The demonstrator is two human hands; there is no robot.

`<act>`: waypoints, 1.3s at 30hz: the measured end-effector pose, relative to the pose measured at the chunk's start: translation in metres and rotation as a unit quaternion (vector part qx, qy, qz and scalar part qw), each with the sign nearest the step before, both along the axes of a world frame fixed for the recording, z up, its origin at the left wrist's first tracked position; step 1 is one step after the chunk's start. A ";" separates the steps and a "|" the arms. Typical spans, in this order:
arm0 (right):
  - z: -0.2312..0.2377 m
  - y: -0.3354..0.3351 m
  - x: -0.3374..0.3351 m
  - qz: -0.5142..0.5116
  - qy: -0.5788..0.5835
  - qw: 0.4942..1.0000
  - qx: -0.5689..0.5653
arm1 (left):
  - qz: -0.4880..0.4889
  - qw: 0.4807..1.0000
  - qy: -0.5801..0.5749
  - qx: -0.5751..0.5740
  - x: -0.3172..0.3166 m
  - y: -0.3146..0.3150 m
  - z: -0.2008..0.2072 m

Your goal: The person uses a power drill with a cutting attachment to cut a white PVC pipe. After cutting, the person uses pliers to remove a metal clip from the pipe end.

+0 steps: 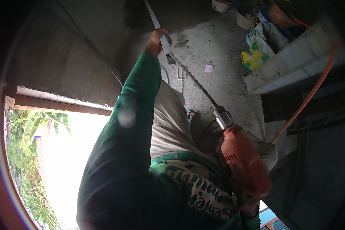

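My left hand [156, 41], at the end of a stretched-out green sleeve, is closed around a long, light grey metal bar [166, 45]. The bar's open lower end looks like a hollow profile. My right hand [249, 205] grips the rear of an orange-red power drill [241, 151], its fingers partly in shadow. A metal chuck [223, 116] holds a long spiral drill bit [197, 85], which points up toward the bar. The bit's tip lies close by the bar's lower end; whether they touch I cannot tell.
An orange cord [306, 101] curves along the right side past a block ledge [287, 63]. Buckets and sacks [270, 36] stand beyond it. A pink paper square [209, 68] and a bent metal rod [181, 73] are on the concrete floor [218, 46]. A bright window opening [76, 153] lies left.
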State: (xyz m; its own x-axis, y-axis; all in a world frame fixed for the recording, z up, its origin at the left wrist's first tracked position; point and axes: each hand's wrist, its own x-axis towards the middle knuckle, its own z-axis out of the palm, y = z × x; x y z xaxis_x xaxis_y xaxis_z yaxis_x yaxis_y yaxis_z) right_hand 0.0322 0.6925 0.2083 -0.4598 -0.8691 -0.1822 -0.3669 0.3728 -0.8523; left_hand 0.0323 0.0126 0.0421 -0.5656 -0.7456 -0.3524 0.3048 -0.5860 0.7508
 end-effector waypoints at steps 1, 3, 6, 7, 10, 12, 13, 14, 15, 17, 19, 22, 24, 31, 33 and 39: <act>0.000 -0.002 -0.003 -0.022 -0.064 0.998 0.002 | -0.008 1.000 -0.009 -0.011 0.001 0.001 0.001; 0.001 -0.007 -0.010 0.018 -0.057 0.998 0.017 | -0.010 0.999 -0.029 -0.029 0.005 0.005 0.004; 0.002 -0.011 -0.013 -0.085 -0.146 0.985 0.029 | 0.002 0.998 -0.040 -0.045 0.008 0.012 0.008; 0.002 -0.013 -0.012 -0.081 -0.179 0.981 -0.001 | 0.004 0.998 -0.030 -0.047 0.008 0.013 0.009; -0.001 -0.016 -0.008 -0.165 -0.279 0.944 -0.064 | 0.005 0.998 -0.039 -0.056 0.008 0.012 0.011; -0.002 -0.018 -0.006 -0.144 -0.169 0.973 -0.056 | -0.001 0.998 -0.036 -0.047 0.007 0.009 0.012; -0.002 -0.019 -0.008 -0.139 -0.150 0.977 -0.053 | -0.007 0.999 -0.025 -0.034 0.007 0.007 0.012; -0.002 -0.019 -0.007 -0.135 -0.132 0.981 -0.051 | 0.003 0.999 -0.020 -0.028 0.006 0.006 0.011; -0.002 -0.020 -0.010 -0.135 -0.164 0.977 -0.037 | -0.014 0.999 -0.011 -0.029 0.006 0.005 0.010; 0.000 -0.020 -0.012 -0.113 -0.155 0.981 -0.030 | -0.008 0.999 -0.015 -0.036 0.006 0.006 0.008; 0.002 -0.021 -0.015 -0.064 -0.086 0.992 -0.068 | 0.011 0.997 -0.041 -0.063 0.006 0.008 0.007; 0.002 -0.026 -0.019 -0.024 -0.002 0.999 -0.033 | 0.014 0.997 -0.042 -0.057 0.003 0.012 0.010; 0.002 -0.028 -0.022 0.008 0.046 0.998 -0.031 | 0.013 0.998 -0.036 -0.044 0.000 0.015 0.012; 0.008 -0.016 -0.024 0.020 -0.032 0.999 0.001 | 0.030 0.997 -0.071 -0.008 -0.006 0.013 0.005; 0.006 -0.014 -0.023 -0.015 -0.051 0.998 -0.041 | 0.015 0.998 -0.064 -0.017 -0.001 0.007 0.000; 0.003 -0.025 -0.029 0.049 0.112 0.992 -0.032 | 0.021 0.997 -0.054 -0.044 0.003 0.004 -0.004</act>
